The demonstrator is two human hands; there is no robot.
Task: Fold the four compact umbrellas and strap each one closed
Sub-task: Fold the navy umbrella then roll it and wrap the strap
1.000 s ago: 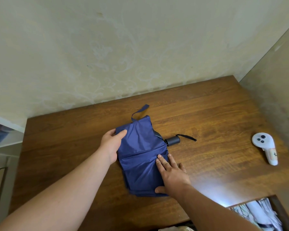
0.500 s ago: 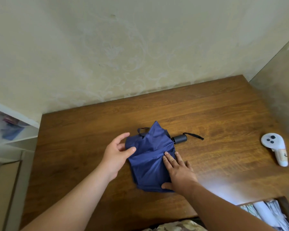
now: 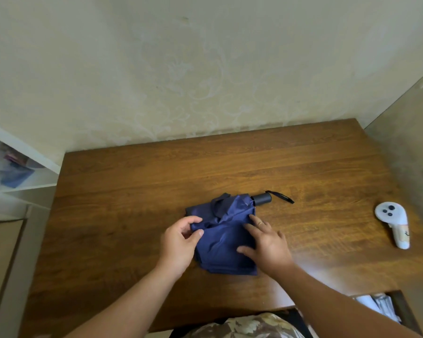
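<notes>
One wooden table (image 3: 132,191) is filling most of the view, standing against a pale wall (image 3: 156,69) with a faint flower pattern; at the left a white shelf (image 3: 22,172) is showing some blurred things that I cannot name; on the middle of the table a dark blue compact umbrella (image 3: 224,242) is lying, its cloth gathered into a loose flat bundle; two bare forearms are coming in from the bottom edge and both hands are working on this cloth; the left hand (image 3: 178,242) is sitting at the left edge of the bundle, and its thumb and curled fingers are pinching a fold of the blue cloth; the right hand (image 3: 266,242) is lying on the right side of the bundle with its fingers nearly straight and spread, pressing the cloth down to the table, and it is wearing a ring on one finger; well apart at the right, a white controller (image 3: 392,222) with three dark buttons is lying on the table; the black handle (image 3: 262,198) of the umbrella is sticking out at the far right end of the cloth; a thin black wrist loop (image 3: 280,196) is trailing from the handle over the wood; a blue strap (image 3: 220,204) is lying curled on the far part of the bundle, not fastened.
</notes>
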